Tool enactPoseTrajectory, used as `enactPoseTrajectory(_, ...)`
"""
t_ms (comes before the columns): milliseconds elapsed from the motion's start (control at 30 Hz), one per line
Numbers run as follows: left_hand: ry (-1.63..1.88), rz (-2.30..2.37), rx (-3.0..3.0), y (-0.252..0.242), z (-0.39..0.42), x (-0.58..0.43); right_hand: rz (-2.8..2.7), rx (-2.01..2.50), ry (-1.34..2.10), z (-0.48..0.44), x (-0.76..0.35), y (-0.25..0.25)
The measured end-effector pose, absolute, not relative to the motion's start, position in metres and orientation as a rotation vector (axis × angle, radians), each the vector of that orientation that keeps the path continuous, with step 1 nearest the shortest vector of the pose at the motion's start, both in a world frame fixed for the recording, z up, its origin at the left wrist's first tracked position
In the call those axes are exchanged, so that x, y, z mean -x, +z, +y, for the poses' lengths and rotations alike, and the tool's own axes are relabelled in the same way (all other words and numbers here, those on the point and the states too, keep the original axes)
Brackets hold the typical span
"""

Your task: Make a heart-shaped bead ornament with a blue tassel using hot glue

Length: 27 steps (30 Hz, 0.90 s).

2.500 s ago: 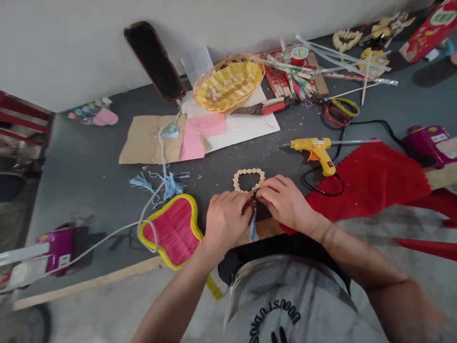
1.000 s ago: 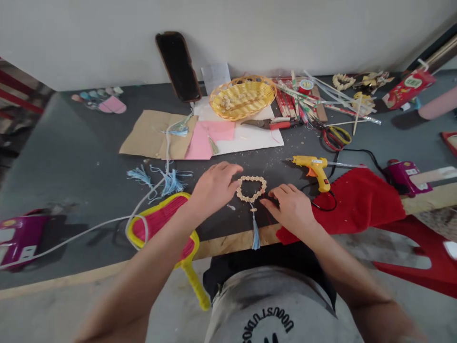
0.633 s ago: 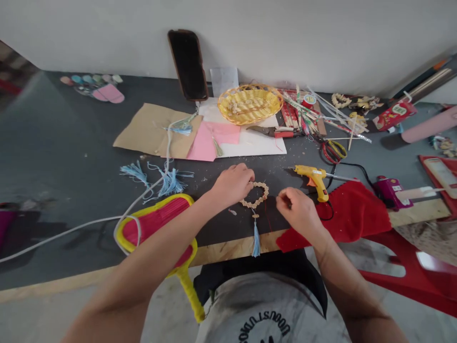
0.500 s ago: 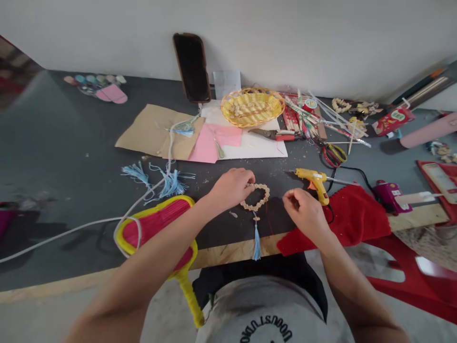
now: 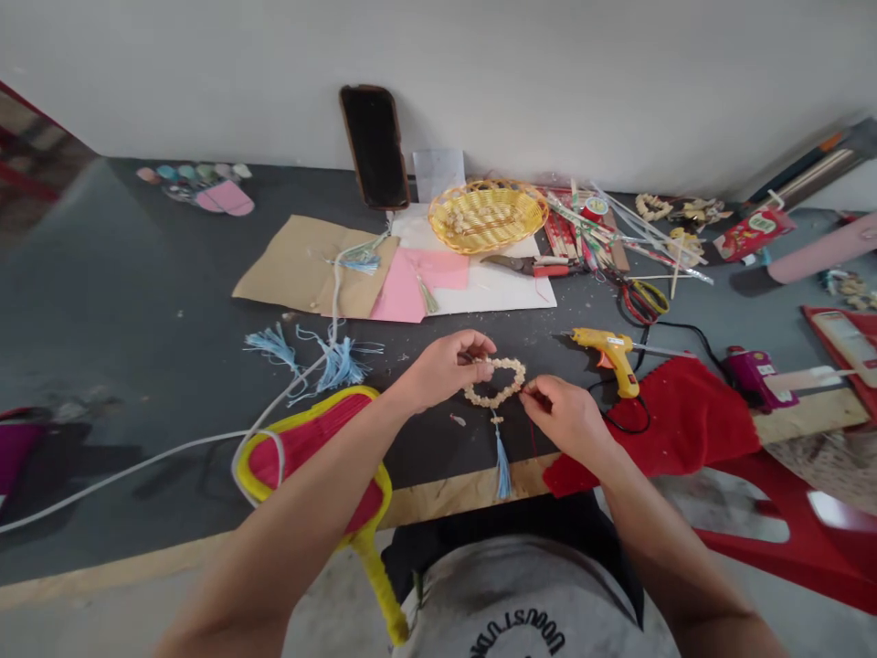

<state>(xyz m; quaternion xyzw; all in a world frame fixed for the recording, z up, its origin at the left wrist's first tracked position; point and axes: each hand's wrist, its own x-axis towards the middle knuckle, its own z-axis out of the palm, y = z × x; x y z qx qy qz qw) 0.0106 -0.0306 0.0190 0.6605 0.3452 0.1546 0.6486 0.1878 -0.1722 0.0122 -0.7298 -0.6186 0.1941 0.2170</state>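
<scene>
A ring of small pale beads [image 5: 494, 400] lies near the table's front edge, with a light-blue tassel [image 5: 503, 468] hanging below it. At the ring's upper left, the thumb and fingers of my left hand [image 5: 449, 370] are closed on its beads. My right hand [image 5: 565, 411] is at the ring's right side, thumb and forefinger pinched together beside the beads. What the pinch holds is too small to make out. A thin red thread [image 5: 533, 439] runs down just below those fingertips. A small clear piece [image 5: 458, 419] lies left of the tassel.
Right of my hands lie a yellow glue gun [image 5: 607, 352] and a red cloth [image 5: 685, 425]. Pliers [image 5: 527, 266], scissors [image 5: 644, 300] and a wicker basket [image 5: 488, 245] are farther back. Blue tassels [image 5: 339, 361], a white cable [image 5: 171, 450] and a yellow-rimmed pink object [image 5: 305, 439] lie left.
My right hand has moved left, from apart to the ring's right side. My left hand stays on the ring's upper left. The whole view has shifted slightly.
</scene>
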Motion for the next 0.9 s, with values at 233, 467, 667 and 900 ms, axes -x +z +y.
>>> enactPoseTrajectory(233, 0.285, 0.832, -1.28, 0.023, -0.025, -0.008, -1.037, 1.629, 0.674, -0.175, -0.235, 0.049)
enactPoseTrajectory(467, 0.331, 0.812, -1.216, 0.021, -0.026, -0.006, -0.999, 1.491, 0.5, -0.166, -0.237, 0.084)
enactPoseTrajectory(667, 0.397, 0.811, -1.132, 0.019, -0.032, -0.008, -1.812, 1.974, 0.124, -0.152, -0.177, 0.038)
enactPoseTrajectory(900, 0.448, 0.751, -1.075, 0.017, -0.034, -0.01, -1.942, 2.278, -0.059, -0.134, -0.153, 0.029)
